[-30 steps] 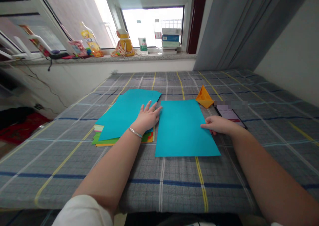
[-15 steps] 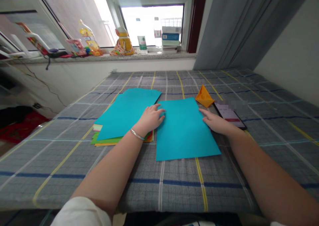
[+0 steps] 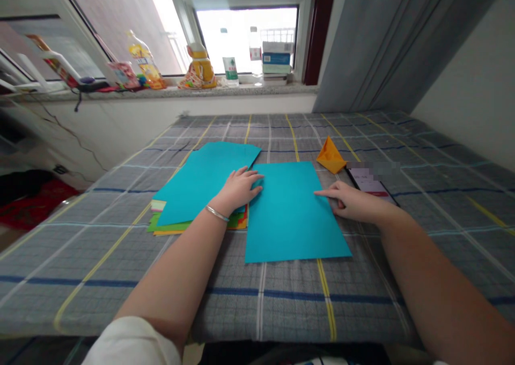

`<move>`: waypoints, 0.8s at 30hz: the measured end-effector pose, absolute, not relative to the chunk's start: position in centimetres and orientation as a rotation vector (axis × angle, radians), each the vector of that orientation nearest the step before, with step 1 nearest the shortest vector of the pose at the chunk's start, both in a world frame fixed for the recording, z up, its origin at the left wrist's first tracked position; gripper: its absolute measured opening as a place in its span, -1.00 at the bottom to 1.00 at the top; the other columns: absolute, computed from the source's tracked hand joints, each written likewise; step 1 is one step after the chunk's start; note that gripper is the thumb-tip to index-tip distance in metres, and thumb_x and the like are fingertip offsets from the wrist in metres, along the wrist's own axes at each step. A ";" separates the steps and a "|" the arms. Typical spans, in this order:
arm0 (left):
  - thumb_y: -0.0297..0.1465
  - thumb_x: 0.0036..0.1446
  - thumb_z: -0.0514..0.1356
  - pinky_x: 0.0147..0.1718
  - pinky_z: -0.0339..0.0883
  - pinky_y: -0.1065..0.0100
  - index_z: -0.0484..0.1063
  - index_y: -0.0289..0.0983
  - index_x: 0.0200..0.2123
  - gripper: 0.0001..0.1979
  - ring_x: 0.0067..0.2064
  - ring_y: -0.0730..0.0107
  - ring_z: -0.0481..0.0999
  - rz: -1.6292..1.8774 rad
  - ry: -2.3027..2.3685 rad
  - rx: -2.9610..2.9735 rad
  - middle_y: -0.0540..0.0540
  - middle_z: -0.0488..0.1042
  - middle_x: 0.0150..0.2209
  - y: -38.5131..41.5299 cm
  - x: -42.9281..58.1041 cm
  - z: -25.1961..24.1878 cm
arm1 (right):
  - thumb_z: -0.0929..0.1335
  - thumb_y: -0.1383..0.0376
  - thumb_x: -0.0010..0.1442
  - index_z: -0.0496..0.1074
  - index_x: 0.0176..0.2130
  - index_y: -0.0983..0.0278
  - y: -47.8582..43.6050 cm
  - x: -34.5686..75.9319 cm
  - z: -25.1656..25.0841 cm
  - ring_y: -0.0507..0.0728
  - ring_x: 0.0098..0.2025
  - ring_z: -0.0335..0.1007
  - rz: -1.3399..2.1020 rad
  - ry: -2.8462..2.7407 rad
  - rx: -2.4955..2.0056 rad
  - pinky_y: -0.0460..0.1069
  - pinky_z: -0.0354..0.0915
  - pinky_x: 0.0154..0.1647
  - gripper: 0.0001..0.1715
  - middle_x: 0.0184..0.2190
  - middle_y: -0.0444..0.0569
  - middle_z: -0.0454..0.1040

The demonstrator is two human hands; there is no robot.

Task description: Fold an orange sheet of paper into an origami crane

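Observation:
A blue sheet of paper (image 3: 295,220) lies flat in front of me on the checked cloth. My left hand (image 3: 240,188), fingers spread, rests at its upper left edge, over the side of a stack of coloured paper (image 3: 201,183) with blue on top and green and orange edges below. At the sheet's right edge is my right hand (image 3: 341,200), its index finger stretched onto the paper and the other fingers bent beneath. Neither hand grips anything.
An orange folded paper piece (image 3: 331,157) sits behind the sheet's right corner, beside a phone (image 3: 372,185) partly behind my right forearm. Bottles, boxes and a yellow jug (image 3: 203,67) stand along the windowsill (image 3: 161,94).
The blue sheet has shifted slightly left and turned a little. My left hand moved slightly left with it; my right hand came nearer me, its index finger now pointing onto the sheet.

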State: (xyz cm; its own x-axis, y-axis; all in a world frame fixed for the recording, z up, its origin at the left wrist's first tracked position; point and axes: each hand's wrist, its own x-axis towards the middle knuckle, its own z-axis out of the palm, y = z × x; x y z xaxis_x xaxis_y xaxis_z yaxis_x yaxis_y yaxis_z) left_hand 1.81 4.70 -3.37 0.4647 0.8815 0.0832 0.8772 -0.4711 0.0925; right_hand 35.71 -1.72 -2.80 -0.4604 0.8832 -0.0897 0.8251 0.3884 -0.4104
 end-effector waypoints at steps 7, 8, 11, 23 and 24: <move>-0.13 0.20 0.13 0.27 0.00 0.08 0.38 -0.21 0.16 -0.49 0.31 -0.01 0.13 0.190 1.572 2.662 -0.10 0.34 0.22 6.0 0.0 -4.0 | 0.46 0.25 0.04 0.49 0.06 0.02 -1.8 35.4 -2.3 0.25 0.12 0.26 0.615 -2.580 -1.328 0.09 0.23 0.13 -0.45 0.10 0.04 0.25; -0.13 0.19 0.13 0.27 0.00 0.08 0.38 -0.22 0.15 -0.49 0.31 -0.01 0.14 0.192 1.575 2.662 -0.10 0.34 0.22 6.1 0.0 -4.1 | 0.44 0.27 0.07 0.52 0.01 0.03 -1.8 35.4 -2.2 0.26 0.15 0.24 0.582 -2.580 -1.280 0.11 0.20 0.16 -0.53 0.11 0.05 0.26; -0.13 0.19 0.13 0.27 0.00 0.07 0.39 -0.23 0.14 -0.49 0.31 -0.02 0.14 0.203 1.589 2.653 -0.12 0.34 0.22 6.0 0.2 -4.1 | 0.44 0.33 0.07 0.58 -0.07 0.06 -1.8 35.0 -1.7 0.27 0.14 0.25 0.448 -2.579 -1.160 0.15 0.19 0.17 -0.61 0.10 0.06 0.31; -0.13 0.19 0.10 0.26 0.05 0.06 0.37 -0.15 0.16 -0.50 0.33 0.04 0.11 0.411 1.501 2.346 -0.07 0.35 0.21 5.8 -0.2 -3.1 | 0.43 0.10 0.10 0.60 -0.31 0.15 -3.3 32.6 0.5 0.19 -0.14 0.47 0.739 -2.510 -1.155 0.05 0.33 -0.07 -0.78 -0.21 -0.06 0.58; -0.14 0.20 0.08 0.24 0.10 0.10 0.38 -0.17 0.14 -0.51 0.29 0.07 0.19 0.482 1.483 2.287 -0.08 0.38 0.19 5.8 -0.2 -3.0 | 0.41 0.06 0.11 0.60 -0.29 0.16 -3.3 32.7 0.6 0.20 -0.17 0.48 0.792 -2.445 -1.243 0.05 0.35 -0.11 -0.74 -0.25 -0.07 0.59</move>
